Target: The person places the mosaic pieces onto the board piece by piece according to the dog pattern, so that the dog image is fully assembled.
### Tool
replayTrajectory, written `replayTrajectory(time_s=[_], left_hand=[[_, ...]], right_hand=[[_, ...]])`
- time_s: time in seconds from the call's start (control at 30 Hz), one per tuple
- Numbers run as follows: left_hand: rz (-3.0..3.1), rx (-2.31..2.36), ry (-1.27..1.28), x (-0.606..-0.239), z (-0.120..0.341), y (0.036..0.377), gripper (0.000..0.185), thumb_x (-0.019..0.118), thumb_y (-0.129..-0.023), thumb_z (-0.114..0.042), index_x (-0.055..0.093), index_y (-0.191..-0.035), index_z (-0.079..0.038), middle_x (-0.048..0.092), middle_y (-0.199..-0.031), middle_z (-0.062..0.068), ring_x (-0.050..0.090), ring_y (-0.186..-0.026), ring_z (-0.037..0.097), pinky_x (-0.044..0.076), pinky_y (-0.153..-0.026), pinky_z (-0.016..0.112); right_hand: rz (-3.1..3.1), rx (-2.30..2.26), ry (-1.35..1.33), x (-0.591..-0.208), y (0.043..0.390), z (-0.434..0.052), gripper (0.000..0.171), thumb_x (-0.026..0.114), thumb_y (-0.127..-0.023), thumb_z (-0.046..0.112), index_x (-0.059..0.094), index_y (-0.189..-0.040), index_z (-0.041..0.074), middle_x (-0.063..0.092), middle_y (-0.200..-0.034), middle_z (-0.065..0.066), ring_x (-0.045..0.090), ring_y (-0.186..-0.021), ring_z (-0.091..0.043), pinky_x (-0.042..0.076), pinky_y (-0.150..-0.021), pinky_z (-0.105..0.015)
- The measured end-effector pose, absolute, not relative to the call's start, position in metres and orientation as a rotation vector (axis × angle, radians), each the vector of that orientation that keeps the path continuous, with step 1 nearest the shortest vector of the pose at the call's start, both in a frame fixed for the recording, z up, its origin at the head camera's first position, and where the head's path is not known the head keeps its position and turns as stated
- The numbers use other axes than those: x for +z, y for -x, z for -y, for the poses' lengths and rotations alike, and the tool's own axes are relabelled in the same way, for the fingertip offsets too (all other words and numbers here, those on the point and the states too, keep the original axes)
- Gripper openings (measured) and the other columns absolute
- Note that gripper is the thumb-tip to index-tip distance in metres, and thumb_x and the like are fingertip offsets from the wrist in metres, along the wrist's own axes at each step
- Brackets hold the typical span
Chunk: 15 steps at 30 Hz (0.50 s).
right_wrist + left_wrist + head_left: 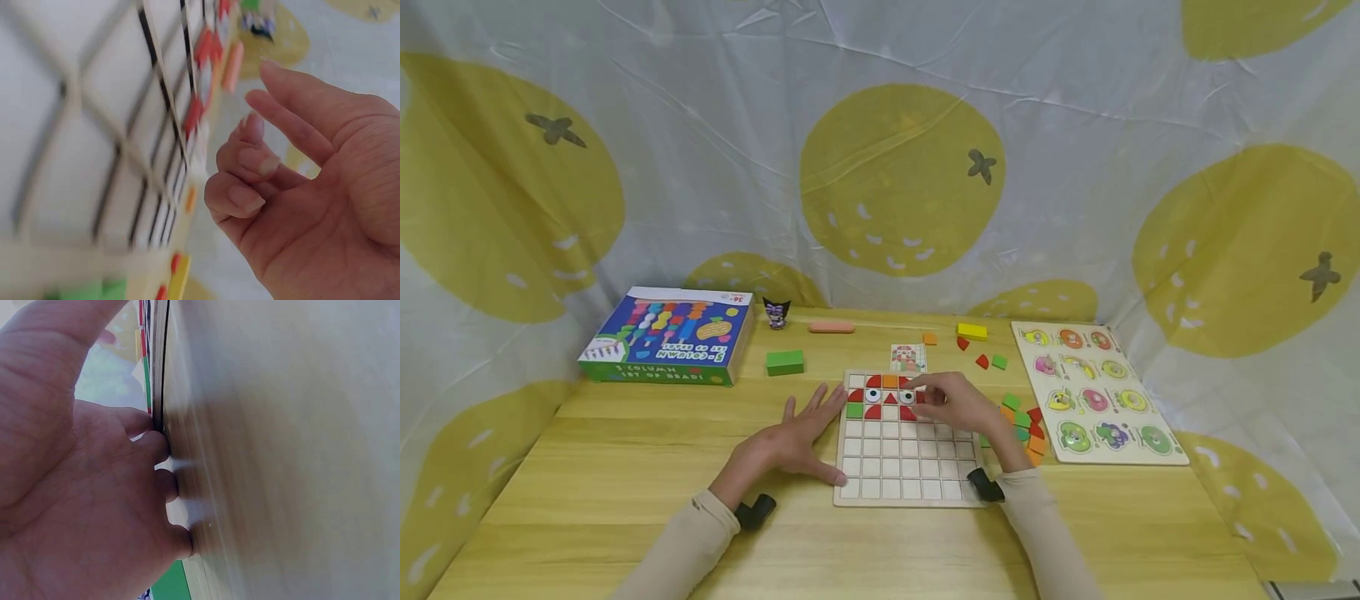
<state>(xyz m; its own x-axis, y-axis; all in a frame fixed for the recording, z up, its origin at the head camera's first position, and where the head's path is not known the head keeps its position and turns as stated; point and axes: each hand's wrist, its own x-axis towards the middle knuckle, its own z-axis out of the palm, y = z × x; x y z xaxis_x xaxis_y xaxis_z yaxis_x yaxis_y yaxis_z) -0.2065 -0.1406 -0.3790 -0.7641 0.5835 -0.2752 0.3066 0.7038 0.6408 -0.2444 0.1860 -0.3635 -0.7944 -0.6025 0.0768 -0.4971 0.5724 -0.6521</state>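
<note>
A wooden grid board (891,467) lies on the table, its top rows holding red pieces, an orange square (890,381), a green square (854,410) and two round eye pieces (872,396). My left hand (790,442) lies spread at the board's left edge, thumb near the lower left corner. In the left wrist view its fingertips (165,485) rest on the tabletop beside that edge. Over the board's upper right, my right hand (958,404) reaches toward the right eye piece. The right wrist view shows its thumb and index finger extended, the other fingers loosely bent, nothing between them.
Loose coloured pieces (1022,421) lie right of the board, beside a fruit puzzle board (1101,392). A picture card (908,357) sits behind the grid. Farther left are a green block (785,362), a bead-set box (670,333) and a small figurine (777,313).
</note>
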Motion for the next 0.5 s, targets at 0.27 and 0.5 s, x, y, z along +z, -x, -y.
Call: replayTrajectory(time_s=[0.27, 0.5], left_hand=[[-2.447, 0.79, -0.688, -0.38, 0.14, 0.207, 0.133, 0.094, -0.081, -0.05, 0.008, -0.174, -0.01, 0.0, -0.182, 0.011, -0.011, -0.167, 0.037, -0.015, -0.127, 0.07], [-2.439, 0.801, -0.685, -0.38, 0.141, 0.207, 0.133, 0.094, -0.081, -0.051, 0.008, -0.175, -0.012, -0.001, -0.183, 0.009, -0.012, -0.167, 0.036, -0.015, -0.127, 0.069]], right_hand=[[-2.791, -1.1, 0.62, -0.363, 0.255, -0.249, 0.031, 0.08, -0.098, 0.007, 0.074, -0.127, -0.004, 0.07, -0.09, -0.004, 0.061, -0.077, -0.017, 0.052, -0.068, -0.026], [-2.867, -1.172, 0.435, -0.373, 0.259, -0.283, 0.034, 0.081, -0.095, 0.004, 0.073, -0.127, -0.006, 0.071, -0.111, -0.02, 0.067, -0.092, -0.03, 0.057, -0.075, -0.033]])
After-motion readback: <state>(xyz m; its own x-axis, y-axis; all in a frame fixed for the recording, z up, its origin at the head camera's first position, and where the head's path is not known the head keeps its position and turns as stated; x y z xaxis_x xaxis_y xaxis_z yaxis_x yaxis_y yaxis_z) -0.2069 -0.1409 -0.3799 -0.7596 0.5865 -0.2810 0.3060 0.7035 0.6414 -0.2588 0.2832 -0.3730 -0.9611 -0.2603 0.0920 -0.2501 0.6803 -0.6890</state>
